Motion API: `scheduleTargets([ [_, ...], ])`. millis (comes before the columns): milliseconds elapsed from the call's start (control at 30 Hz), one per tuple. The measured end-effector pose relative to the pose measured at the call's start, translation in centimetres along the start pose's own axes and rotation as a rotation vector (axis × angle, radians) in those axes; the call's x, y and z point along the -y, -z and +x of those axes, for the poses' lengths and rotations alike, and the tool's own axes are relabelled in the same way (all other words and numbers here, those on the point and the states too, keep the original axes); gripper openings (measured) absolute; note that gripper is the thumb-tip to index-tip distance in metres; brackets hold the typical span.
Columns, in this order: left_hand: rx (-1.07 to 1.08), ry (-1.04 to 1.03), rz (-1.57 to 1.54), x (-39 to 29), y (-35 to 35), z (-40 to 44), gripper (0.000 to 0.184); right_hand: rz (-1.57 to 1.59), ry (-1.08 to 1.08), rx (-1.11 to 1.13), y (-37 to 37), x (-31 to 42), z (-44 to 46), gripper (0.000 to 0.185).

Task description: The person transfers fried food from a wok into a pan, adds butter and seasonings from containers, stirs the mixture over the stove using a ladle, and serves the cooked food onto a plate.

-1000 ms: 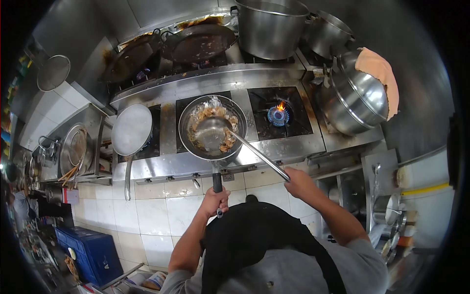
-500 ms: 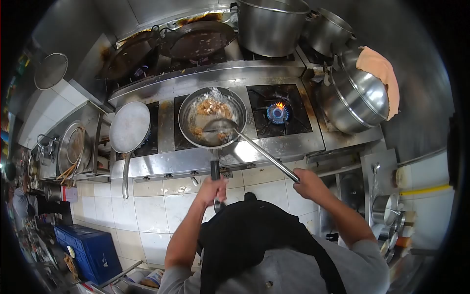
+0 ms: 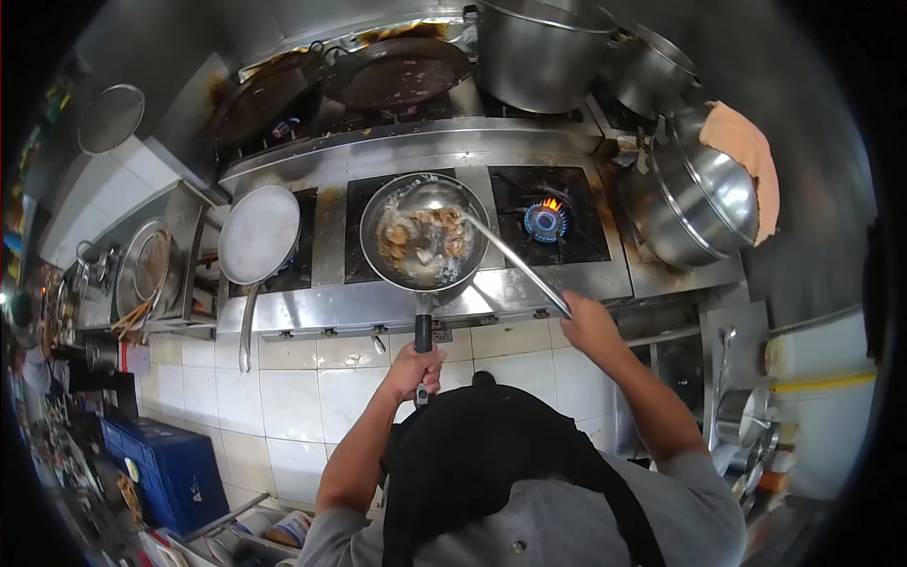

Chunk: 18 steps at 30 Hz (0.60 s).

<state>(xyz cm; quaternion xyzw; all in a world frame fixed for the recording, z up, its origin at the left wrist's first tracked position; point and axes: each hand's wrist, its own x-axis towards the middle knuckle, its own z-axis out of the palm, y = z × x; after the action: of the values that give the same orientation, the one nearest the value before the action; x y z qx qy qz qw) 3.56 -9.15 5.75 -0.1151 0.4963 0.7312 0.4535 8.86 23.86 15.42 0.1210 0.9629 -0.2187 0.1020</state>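
Note:
My left hand (image 3: pixel 417 370) is wrapped round the black handle of a frying pan (image 3: pixel 368 248), which stands over the middle front burner. Browned pieces of food (image 3: pixel 393 242) and pale bits lie in the pan. In my right hand (image 3: pixel 588 322) is the end of a long metal ladle (image 3: pixel 518 262). The bowl of the ladle rests inside the pan, toward its far side, over part of the food. What the food is, I cannot make out.
A lit burner (image 3: pixel 546 219) flames right of the pan. A second pan (image 3: pixel 259 234) sits at the left. Large pots (image 3: pixel 543 61) and dark woks (image 3: pixel 402 76) line the back. A steel pot with an orange cloth (image 3: pixel 742 142) stands right. A blue crate (image 3: pixel 165 472) is on the floor.
The ladle bowl has moved from the near right part of the pan to its far side, and the food is spread differently. Both hands keep their holds. The whole view has shifted slightly.

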Motion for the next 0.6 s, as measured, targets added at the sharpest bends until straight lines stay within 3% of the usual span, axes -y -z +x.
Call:
scheduleTargets([
  [167,0.047,0.007,-0.09,0.1,-0.7,0.6,0.021,0.043,0.173,-0.049,-7.2,-1.0,7.6,0.021],
  [267,0.03,-0.011,-0.088,-0.6,-0.9,0.9,0.019,-0.105,0.176,0.054,-7.1,1.7,5.4,0.022],
  [400,-0.025,-0.022,-0.181,-2.4,-2.0,-1.1,0.02,-0.151,0.174,0.042,-0.9,-0.3,0.2,0.021],
  [600,-0.03,0.015,-0.182,-4.3,-2.3,-1.4,0.016,0.047,0.074,0.334,5.3,2.5,-2.7,0.018],
])
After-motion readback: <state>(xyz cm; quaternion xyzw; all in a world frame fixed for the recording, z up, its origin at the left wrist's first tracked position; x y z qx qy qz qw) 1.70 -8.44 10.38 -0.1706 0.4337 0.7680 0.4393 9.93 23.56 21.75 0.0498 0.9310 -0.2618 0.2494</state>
